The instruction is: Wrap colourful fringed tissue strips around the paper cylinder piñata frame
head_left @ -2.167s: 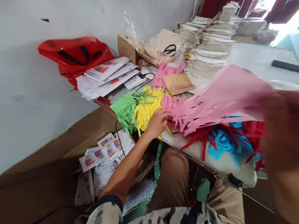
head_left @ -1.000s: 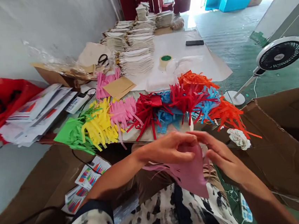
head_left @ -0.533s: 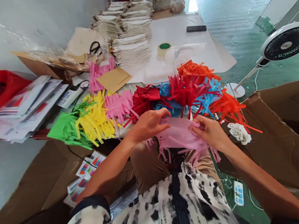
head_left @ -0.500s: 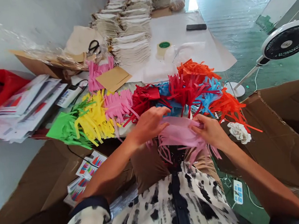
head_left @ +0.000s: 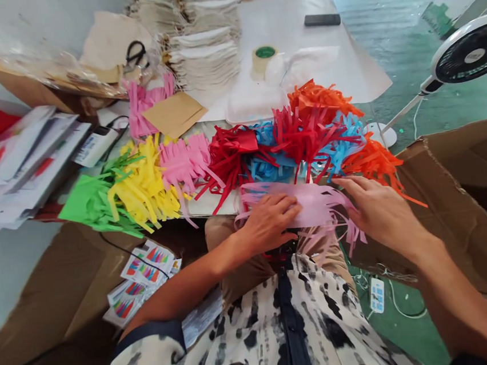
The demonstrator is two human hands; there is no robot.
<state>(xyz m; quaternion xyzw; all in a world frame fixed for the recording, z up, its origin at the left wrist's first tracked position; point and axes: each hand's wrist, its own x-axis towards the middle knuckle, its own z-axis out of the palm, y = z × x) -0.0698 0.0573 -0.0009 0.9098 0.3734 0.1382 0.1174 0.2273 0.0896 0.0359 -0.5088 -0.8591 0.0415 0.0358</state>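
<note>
2 hands [head_left: 268, 223] [head_left: 384, 212], pink paper fringe [head_left: 310, 202], labels [head_left: 148, 263] illegible

Hands: one bare left hand [head_left: 268, 223], one bare right hand [head_left: 379, 212]
Paper: one pink fringed sheet [head_left: 310, 202]
Scissors: one black-handled pair [head_left: 135, 54]
Tape: one beige roll [head_left: 260, 60]
Phone: one black phone [head_left: 321, 20]

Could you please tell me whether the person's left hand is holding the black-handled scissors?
No, the left hand rests on a pink fringed paper, while the scissors lie farther up the table.
</note>
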